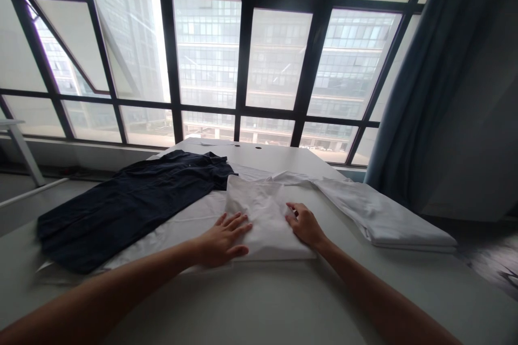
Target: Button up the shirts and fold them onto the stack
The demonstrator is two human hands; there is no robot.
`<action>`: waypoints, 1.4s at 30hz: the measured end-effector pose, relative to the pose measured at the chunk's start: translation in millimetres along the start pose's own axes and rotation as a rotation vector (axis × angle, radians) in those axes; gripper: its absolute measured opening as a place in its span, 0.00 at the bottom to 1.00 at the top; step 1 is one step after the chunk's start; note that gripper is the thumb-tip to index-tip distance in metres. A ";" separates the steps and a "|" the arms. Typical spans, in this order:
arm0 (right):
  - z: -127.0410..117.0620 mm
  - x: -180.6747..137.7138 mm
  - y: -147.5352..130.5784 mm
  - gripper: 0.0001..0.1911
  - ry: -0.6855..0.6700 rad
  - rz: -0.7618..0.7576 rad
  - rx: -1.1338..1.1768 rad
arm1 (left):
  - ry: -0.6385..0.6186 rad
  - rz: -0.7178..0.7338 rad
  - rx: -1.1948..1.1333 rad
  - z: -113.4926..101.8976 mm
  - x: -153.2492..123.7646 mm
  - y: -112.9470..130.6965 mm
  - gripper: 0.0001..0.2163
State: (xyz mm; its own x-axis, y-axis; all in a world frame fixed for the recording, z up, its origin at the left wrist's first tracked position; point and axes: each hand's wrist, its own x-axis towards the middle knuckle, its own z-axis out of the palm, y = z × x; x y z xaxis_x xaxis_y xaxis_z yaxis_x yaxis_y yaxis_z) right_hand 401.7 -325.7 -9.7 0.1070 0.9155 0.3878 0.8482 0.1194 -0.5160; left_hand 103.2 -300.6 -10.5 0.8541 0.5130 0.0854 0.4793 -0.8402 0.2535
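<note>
A white garment (265, 210) lies folded into a rectangle on the white table (259, 302), in front of me. My left hand (222, 240) rests flat on the folded garment's left edge, fingers spread and open. My right hand (304, 223) presses on its right side with fingers partly curled down onto the cloth. Neither hand grips anything. A dark navy shirt (129, 207) lies spread out to the left, partly over a white cloth (178, 226).
Another white garment (376, 213), loosely folded, stretches toward the table's right edge. A large window with dark frames (243, 64) fills the far side. A blue-grey curtain (421, 91) hangs at the right. A white table leg (24, 153) stands at the far left.
</note>
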 end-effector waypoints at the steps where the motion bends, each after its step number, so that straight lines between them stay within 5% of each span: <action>1: 0.5 -0.2 -2.3 0.21 0.040 -0.061 0.025 | 0.007 0.001 -0.006 -0.4 -0.2 0.0 0.34; 5: 0.3 -0.5 -7.0 0.21 0.112 -0.286 0.049 | 0.029 0.004 -0.017 -3.4 -2.4 3.1 0.33; 13: -3.7 -10.2 -30.6 0.23 0.023 -0.156 -0.285 | 0.004 0.351 -0.024 -13.1 -7.7 34.6 0.32; 18: 8.3 -37.9 -68.5 0.28 -0.197 -0.363 -0.295 | 0.005 0.370 -0.033 -7.9 -5.4 39.8 0.33; 26: 14.9 -37.5 -61.6 0.36 -0.479 -0.333 -0.273 | -0.065 0.320 -0.100 -4.1 -2.0 38.3 0.29; 32: 10.9 -34.3 -59.5 0.35 -0.542 -0.334 -0.280 | -0.113 0.279 -0.268 -9.5 4.3 32.6 0.24; 37: 10.1 -36.7 -59.3 0.37 -0.477 -0.406 -0.271 | -0.014 0.089 -0.181 -6.2 12.1 0.8 0.27; 42: 4.3 -37.0 -63.4 0.37 -0.576 -0.436 -0.233 | 0.009 -0.083 -0.041 1.6 20.3 -30.7 0.32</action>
State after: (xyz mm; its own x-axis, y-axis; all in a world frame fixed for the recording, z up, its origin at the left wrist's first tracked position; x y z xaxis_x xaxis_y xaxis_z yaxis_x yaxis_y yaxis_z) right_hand 341.7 -365.5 5.3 -0.4970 0.8673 0.0269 0.8459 0.4912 -0.2079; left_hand 106.1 -264.6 -18.1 0.8102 0.5819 0.0707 0.5393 -0.7872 0.2993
